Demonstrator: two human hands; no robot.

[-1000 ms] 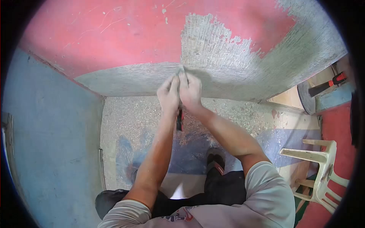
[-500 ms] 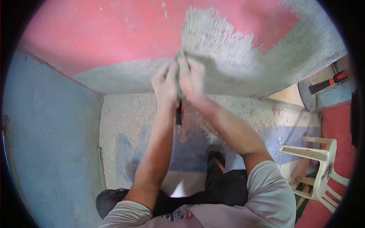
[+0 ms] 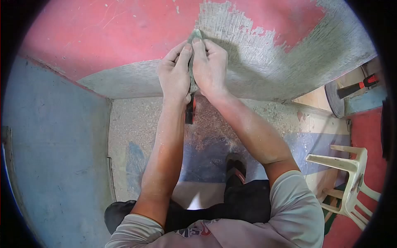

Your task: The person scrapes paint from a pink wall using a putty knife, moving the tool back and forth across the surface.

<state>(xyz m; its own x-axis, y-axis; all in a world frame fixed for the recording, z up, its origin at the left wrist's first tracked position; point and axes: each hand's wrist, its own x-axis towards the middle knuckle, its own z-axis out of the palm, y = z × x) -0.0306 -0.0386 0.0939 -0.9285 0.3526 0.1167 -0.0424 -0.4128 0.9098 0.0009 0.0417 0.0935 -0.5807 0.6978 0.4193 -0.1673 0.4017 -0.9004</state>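
Note:
My left hand point(image 3: 174, 76) and my right hand point(image 3: 210, 68) are closed side by side, thumbs pointing up, around a narrow grey-green blade-like tool point(image 3: 196, 34). Its tip stands out above my fingers against the wall point(image 3: 136, 41), at the border of pink paint and bare grey plaster. Most of the tool is hidden by my hands. Below my wrists a black-and-red handle point(image 3: 190, 110) shows and appears to belong to it. Pale dust coats both hands. To the right of the tip, the plaster is rough and streaked.
Paint chips and dust cover the floor point(image 3: 132, 118) under the wall. A blue wall point(image 3: 58, 136) rises at left. At right are a round grey disc with a black-and-red handle point(image 3: 351, 91) and a white plastic chair point(image 3: 353, 169). My shoe point(image 3: 235, 163) stands below.
Both hands and the tool have moved up along the wall, bringing the tip higher on the pink-grey border. The grip looks the same.

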